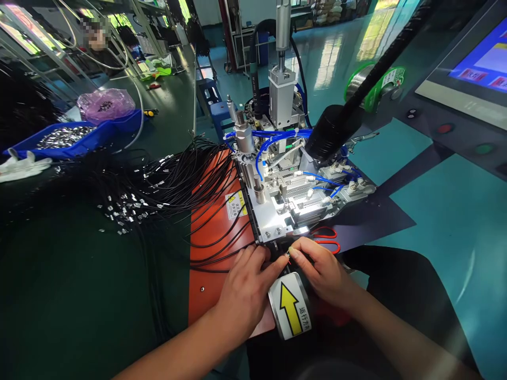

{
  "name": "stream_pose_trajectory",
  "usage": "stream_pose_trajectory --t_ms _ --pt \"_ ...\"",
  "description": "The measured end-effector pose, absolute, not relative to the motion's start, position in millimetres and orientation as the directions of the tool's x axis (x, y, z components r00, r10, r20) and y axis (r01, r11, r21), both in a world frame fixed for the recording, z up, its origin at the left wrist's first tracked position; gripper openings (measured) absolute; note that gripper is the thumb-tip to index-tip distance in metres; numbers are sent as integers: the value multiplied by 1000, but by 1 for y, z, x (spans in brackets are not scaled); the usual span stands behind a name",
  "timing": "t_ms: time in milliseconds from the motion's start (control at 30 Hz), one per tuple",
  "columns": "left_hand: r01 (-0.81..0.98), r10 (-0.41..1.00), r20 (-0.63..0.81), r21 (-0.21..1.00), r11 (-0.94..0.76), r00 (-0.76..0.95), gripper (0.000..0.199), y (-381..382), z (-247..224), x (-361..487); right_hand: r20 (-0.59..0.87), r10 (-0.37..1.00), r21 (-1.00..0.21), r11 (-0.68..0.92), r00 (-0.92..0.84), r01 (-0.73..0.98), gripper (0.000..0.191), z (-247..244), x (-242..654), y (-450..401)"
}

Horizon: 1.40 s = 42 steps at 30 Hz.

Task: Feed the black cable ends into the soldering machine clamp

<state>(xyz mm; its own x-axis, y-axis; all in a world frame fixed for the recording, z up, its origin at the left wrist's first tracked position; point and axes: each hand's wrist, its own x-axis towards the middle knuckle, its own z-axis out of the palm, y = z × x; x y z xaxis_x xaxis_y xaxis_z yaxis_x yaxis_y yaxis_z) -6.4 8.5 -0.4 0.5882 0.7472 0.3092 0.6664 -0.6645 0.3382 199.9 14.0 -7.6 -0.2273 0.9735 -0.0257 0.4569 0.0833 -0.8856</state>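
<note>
My left hand (247,279) lies at the front edge of the machine, its fingers curled over a black cable (216,271) and its thumb pointing toward the right fingertips. My right hand (317,266) pinches at a thin wire end (289,260) beside the left thumb; a small reddish bit shows there, and the fingers mostly cover it. Just beyond both hands stands the metal bench machine (273,214) with blue air hoses. Below them is a plate with a yellow arrow (291,306). Red-handled scissors (328,245) lie just beyond the right hand.
Black cables (206,179) with metal ends spread over the orange board (214,295) and dark table. A blue tray (71,138) of small metal parts, a pink bag (105,105) and a white glove (24,166) sit left. A solder spool (368,87) and screen (483,58) stand right. Another person is far left.
</note>
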Motion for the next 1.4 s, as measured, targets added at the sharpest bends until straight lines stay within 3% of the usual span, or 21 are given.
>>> stream_pose_trajectory --t_ms 667,867,1133,1400 --pt "657 751 302 365 -660 587 41 9 1 -7 49 987 -840 123 -151 529 24 -9 191 13" --pt "652 762 314 394 -647 567 40 7 -3 -8 -110 989 -849 -41 -101 528 32 -4 200 8" --pt "655 765 301 395 -644 570 38 9 -2 -8 -276 958 -879 -217 -82 425 23 6 198 -5" --pt "650 770 297 415 -636 565 40 7 -5 -9 -207 977 -856 -155 -52 493 20 10 194 -2"
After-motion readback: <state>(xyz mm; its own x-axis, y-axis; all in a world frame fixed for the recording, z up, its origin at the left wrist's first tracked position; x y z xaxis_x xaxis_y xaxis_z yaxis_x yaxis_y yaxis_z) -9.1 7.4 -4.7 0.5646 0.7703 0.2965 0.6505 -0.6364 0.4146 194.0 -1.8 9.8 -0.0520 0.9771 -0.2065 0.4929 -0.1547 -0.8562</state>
